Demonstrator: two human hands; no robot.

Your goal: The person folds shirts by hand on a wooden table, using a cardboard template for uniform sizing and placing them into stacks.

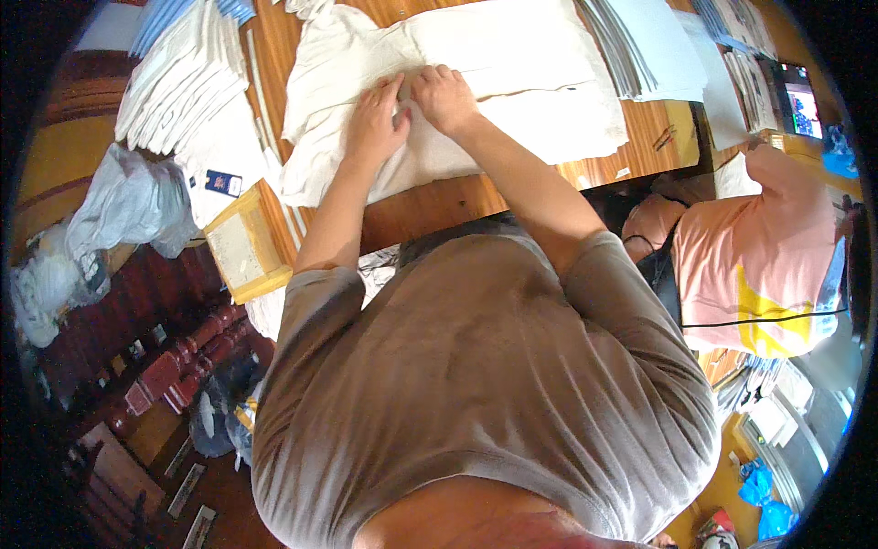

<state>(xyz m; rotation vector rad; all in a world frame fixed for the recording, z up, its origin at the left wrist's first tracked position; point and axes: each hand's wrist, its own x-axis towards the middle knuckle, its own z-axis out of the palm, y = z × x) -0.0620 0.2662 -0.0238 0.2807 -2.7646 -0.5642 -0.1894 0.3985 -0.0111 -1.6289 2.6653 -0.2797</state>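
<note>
A cream-white shirt (526, 133) lies spread on the wooden table, with folds and wrinkles on its left half. My left hand (376, 123) rests on the cloth, fingers stretched out and thumb apart. Close to its right, my right hand (445, 99) has bent fingers closed on the shirt near a crease; the fingertips are partly hidden. Both forearms reach in over the table's near edge.
Stacked white garments (187, 87), one with a dark tag (223, 182), sit at the left. Pale blue sheets (663, 55) are piled right of the shirt. Small scissors (665, 137) lie near the table's right edge. Another person (745, 252) in pink is at the right.
</note>
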